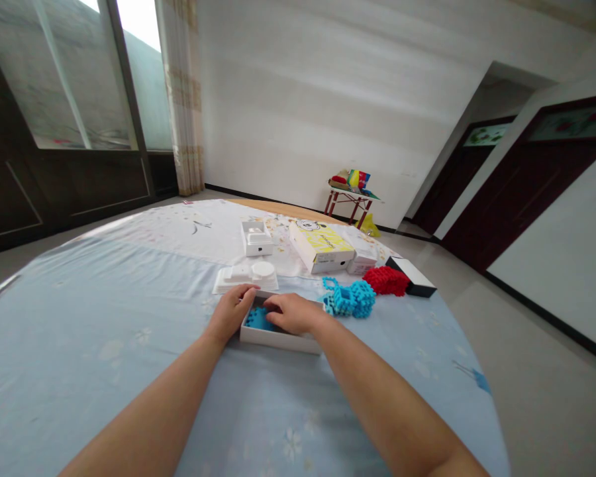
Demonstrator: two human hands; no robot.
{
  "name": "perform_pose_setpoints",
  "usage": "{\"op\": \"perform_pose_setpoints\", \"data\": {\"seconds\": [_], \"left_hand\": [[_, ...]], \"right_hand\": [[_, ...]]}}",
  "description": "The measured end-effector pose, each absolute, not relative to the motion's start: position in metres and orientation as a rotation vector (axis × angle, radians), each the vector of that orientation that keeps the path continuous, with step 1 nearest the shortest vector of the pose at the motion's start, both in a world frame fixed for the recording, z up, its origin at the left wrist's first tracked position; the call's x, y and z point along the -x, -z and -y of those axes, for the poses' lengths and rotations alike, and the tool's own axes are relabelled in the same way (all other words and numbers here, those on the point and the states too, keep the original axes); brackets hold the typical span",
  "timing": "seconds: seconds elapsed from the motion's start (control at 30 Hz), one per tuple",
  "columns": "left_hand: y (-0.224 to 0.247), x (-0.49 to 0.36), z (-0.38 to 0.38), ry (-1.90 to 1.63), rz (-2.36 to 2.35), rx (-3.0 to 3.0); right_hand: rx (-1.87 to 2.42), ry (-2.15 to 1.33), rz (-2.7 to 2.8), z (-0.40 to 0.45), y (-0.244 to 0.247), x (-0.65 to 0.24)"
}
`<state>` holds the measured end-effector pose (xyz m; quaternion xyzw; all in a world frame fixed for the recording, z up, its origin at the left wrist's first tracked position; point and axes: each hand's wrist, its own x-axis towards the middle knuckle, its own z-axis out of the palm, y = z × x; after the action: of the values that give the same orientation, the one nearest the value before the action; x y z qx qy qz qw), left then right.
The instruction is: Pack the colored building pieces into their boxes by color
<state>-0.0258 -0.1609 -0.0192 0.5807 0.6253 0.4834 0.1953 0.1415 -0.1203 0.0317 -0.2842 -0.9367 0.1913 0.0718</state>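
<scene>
A shallow white box [278,340] lies open on the table in front of me. My left hand [232,311] grips its left wall, with the fingers over the rim. Inside the box, at its left end, rests a blue beaded piece [259,319]. My right hand [294,313] reaches into the box with curled fingers, thumb and fingertips at the blue piece; part of the grip is hidden. Just right of the box sit blue beaded items [355,299], one with a loop. A red beaded item [386,281] touches them further right.
Behind the box lie a white moulded tray [246,276], a small open white box [256,240] and a yellow-and-white carton [322,246]. A black-and-white box [411,275] stands near the table's right edge. A blue flowered cloth [129,344] covers the table.
</scene>
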Motion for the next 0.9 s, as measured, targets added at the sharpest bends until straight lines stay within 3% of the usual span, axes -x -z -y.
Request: {"op": "perform_pose_setpoints", "data": {"seconds": [0.33,0.63,0.9], "left_hand": [[0.02,0.027,0.157,-1.365,-1.772,-1.651],[0.017,0.027,0.158,-1.369,-1.787,-1.642],[0.018,0.034,0.159,-1.381,-1.885,-1.665]], "right_hand": [[0.76,-0.52,2.801,0.122,-0.024,-0.137],[0.697,-0.702,2.849,0.12,-0.024,-0.131],[0.788,-0.583,2.467,0.105,-0.062,-0.198]]}}
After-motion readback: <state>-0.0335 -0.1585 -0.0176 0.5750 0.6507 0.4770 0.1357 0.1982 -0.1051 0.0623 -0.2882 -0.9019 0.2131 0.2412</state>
